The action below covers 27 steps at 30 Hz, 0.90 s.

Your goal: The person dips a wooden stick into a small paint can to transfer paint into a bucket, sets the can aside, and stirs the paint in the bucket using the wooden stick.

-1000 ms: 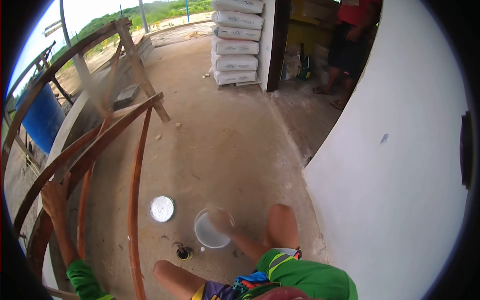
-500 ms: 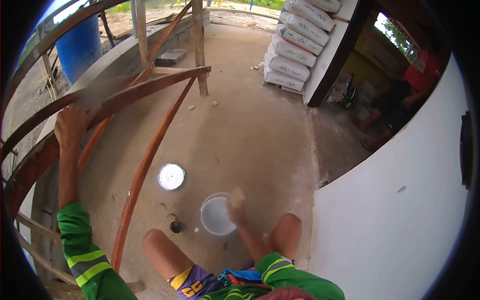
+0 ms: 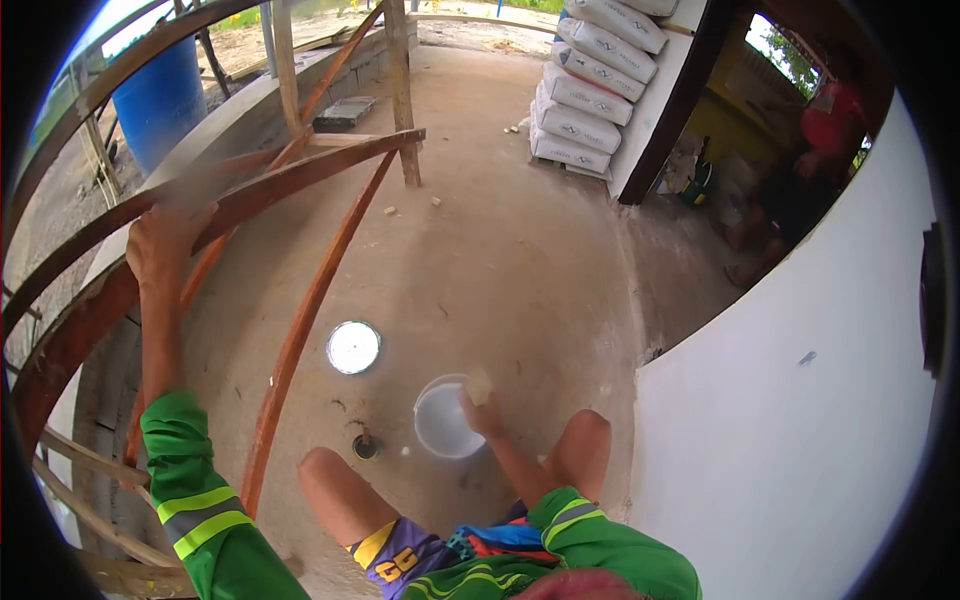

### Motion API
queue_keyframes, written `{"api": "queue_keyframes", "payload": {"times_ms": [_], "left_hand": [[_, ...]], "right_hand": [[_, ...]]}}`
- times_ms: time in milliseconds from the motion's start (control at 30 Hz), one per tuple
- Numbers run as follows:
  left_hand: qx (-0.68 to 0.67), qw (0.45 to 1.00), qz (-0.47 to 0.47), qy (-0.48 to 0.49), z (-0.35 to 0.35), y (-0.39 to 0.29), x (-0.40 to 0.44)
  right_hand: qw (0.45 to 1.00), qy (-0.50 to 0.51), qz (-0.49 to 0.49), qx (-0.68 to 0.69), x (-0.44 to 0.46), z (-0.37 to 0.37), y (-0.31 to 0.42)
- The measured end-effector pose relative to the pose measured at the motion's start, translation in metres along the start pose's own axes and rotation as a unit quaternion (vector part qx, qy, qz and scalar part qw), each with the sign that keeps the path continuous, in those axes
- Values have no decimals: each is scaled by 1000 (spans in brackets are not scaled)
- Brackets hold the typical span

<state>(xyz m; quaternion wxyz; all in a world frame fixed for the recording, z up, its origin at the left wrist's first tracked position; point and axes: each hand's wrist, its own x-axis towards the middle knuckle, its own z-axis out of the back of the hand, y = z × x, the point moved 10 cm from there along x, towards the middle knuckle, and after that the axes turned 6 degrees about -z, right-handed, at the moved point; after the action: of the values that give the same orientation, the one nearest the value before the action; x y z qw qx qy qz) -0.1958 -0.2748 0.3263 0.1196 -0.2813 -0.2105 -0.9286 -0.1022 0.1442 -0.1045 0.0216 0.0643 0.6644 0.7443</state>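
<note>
My left hand [image 3: 155, 245] is closed around a reddish-brown wooden beam [image 3: 305, 165] of a frame on the left; a blurry smudge partly covers its fingers. In my right hand [image 3: 484, 415] is a pale, blocky piece that looks like a sponge [image 3: 479, 383], slightly blurred. That hand hovers at the right rim of a white bucket [image 3: 432, 420] on the floor between my knees. Left of the bucket stands a small dark can [image 3: 366, 448] with a brush-like handle sticking up. Beyond it sits a bright round lid or tin [image 3: 354, 348].
A slanted red-brown brace [image 3: 320, 290] and a wooden post [image 3: 402, 110] stand at the left. White sacks [image 3: 585, 95] are stacked at the back right. A white wall [image 3: 760, 430] rises close on my right. In the doorway sits a person [image 3: 830, 120]. A blue barrel [image 3: 160, 105] stands outside.
The view has shifted slightly, so most things sit a little further right. My right hand stays by the bucket's rim with the pale piece. The person in the doorway has changed posture.
</note>
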Motion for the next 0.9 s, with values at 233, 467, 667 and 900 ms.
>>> {"api": "queue_keyframes", "payload": {"times_ms": [233, 467, 667, 900], "left_hand": [[-18, 997, -16, -68, 14, -3, -7], [65, 998, 0, -9, 15, -11, -3], [125, 986, -69, -86, 6, -9, -2], [124, 987, -62, -86, 9, -11, -2]], "right_hand": [[994, -45, 83, 58, -21, -38, 25], [978, 114, -174, -28, -27, -1, -28], [993, -9, 105, 46, -23, -26, 35], [988, 132, 3, 76, -45, 6, 4]]}}
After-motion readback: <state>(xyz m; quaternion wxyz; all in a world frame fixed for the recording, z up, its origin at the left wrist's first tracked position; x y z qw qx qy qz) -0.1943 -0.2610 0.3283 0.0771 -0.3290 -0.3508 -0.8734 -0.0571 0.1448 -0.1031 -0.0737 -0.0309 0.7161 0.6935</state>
